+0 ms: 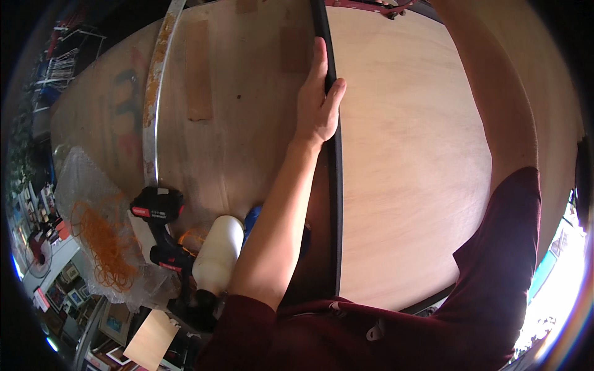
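A large pale wooden panel (408, 148) with a black frame edge (336, 204) lies in front of me. My left hand (318, 108) grips that edge near its far part, the thumb over the panel side and the fingers along the left side. My right arm stretches forward over the panel's right side; its hand is cut off by the top of the picture. At the far end, a dark red metal tool or fitting (387, 7) shows in part.
On the worn tabletop (241, 142) are a rusty metal straightedge (158, 86), a cordless drill (162, 213), a white bottle (219, 250), and bubble wrap (80, 179) with tangled orange cord (105, 247). Picture frames (77, 294) and a fan (40, 255) stand at lower left.
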`<control>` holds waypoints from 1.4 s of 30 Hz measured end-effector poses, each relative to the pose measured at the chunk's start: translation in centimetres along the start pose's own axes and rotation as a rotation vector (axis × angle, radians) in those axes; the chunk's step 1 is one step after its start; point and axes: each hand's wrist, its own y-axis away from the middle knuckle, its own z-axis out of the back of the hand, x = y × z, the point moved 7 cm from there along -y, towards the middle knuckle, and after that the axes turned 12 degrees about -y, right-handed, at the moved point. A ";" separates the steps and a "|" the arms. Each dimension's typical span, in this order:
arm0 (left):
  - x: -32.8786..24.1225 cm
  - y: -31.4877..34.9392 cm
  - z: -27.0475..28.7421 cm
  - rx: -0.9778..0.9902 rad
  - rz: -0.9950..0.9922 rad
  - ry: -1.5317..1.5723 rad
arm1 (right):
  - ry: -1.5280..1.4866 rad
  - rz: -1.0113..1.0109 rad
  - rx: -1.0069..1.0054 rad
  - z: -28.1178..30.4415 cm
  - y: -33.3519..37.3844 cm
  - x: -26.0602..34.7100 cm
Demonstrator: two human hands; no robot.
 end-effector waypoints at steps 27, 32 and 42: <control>4.8 -1.0 0.5 0.075 0.047 -0.032 | -0.349 -0.386 -0.669 -4.4 32.1 -24.3; -2.4 4.3 -0.1 0.012 0.162 -0.215 | -0.695 -0.640 -0.840 -18.3 50.1 -28.3; -25.1 41.7 4.2 0.489 -0.211 -0.237 | -1.637 -0.186 -1.471 -37.1 81.3 -24.2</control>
